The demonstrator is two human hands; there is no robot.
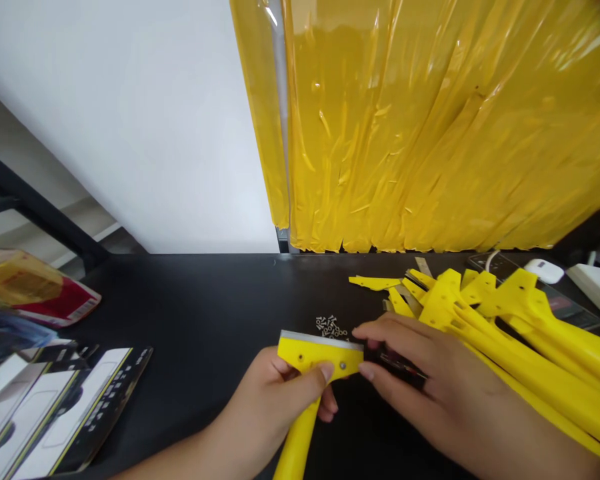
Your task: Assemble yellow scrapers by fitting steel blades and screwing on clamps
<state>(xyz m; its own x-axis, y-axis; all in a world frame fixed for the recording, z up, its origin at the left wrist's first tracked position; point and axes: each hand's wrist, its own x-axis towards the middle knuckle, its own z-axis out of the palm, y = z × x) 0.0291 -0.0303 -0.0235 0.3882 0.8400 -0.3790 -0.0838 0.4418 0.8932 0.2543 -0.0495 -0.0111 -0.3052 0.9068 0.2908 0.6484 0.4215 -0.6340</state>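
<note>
My left hand (285,400) is closed around the neck of a yellow scraper (303,437), its thumb pressed on the front of the head. A grey metal strip (323,339) runs along the scraper's top edge. Of the two spots on the head, the left one looks like an open hole and the right one holds a screw (343,365). My right hand (430,373) is at the head's right end, thumb and forefinger apart; I cannot tell whether they touch it. Small screws and nuts (330,327) lie just behind the head. Beneath my right palm is a dark, partly hidden object (400,363).
More yellow scraper handles (510,333) and yellow head plates (380,283) are heaped at right. Behind them are a white earbud case (544,271) and a white box (597,287). Printed cards (80,407) and a red-yellow package (35,283) lie left. Yellow plastic sheeting (430,133) hangs behind the black table (195,300).
</note>
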